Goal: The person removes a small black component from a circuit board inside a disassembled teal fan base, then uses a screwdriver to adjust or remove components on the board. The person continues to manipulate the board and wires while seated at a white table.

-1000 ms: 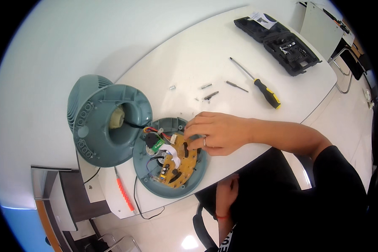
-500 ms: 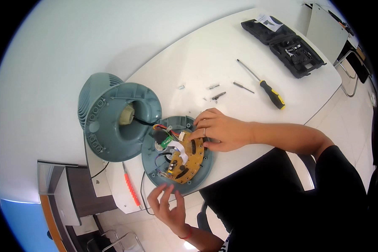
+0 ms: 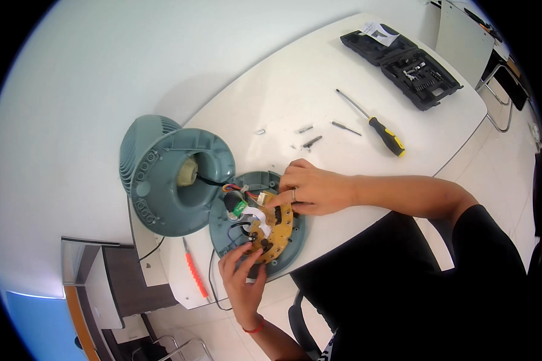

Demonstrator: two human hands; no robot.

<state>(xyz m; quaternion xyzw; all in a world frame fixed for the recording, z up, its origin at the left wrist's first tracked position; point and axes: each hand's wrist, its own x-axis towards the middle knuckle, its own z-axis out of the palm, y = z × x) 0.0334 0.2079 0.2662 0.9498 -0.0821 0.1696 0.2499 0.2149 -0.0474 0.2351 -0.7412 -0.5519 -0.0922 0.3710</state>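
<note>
Left hand (image 3: 242, 286), right hand (image 3: 312, 189) work circuit board (image 3: 285, 231), near edge of counter (image 3: 283, 84); grips half-curled, hold unclear; next likely needs even support.

- The tabletop (image 3: 319, 66) is being bordered by a pale wall (image 3: 102, 60).
- The floor (image 3: 494, 162) is being covered by pale tiles (image 3: 208, 330).
- A blue panel (image 3: 39, 325) is being edged by an orange strip (image 3: 79, 319).
- A black seat (image 3: 506, 92) is being carried by metal tubing (image 3: 511, 111).

Blk short-slv tee (image 3: 464, 283), b/w patterned strip (image 3: 327, 350) at its lower-L edge; beyond tee: silver-col. ring (image 3: 293, 195) on R hand (image 3: 312, 189), thin red band (image 3: 255, 327) on L wrist (image 3: 250, 319).
</note>
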